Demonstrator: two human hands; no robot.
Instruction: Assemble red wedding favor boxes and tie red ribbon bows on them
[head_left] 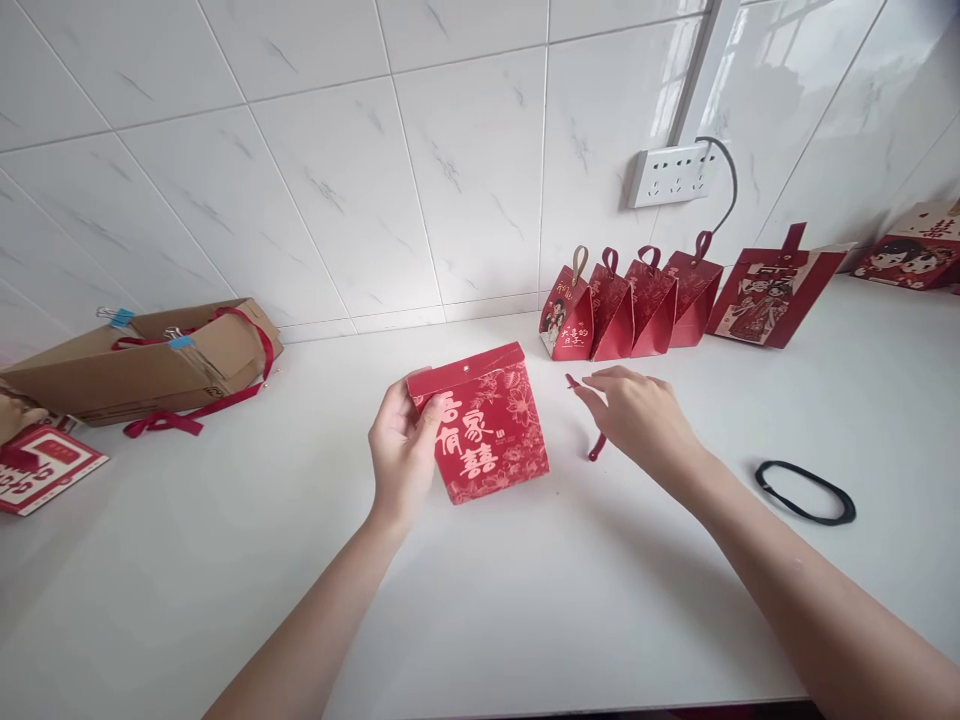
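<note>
My left hand (403, 455) grips a red paper gift box (495, 425) by its left edge, thumb across the front. White Chinese characters and pale flowers are printed on it, and a small hole shows in its folded top flap. To the right of the box, my right hand (637, 410) is closed on a short dark red strap (598, 447), whose two ends stick out past the fingers. The strap and the box are apart.
Several red boxes with looped handles (574, 315) stand by the tiled wall, beside a larger red box (780, 300). A cardboard box (172, 360) with ribbon and clips is at left. A black band (806, 492) lies right. Another person's hand (16, 412) shows at the left edge.
</note>
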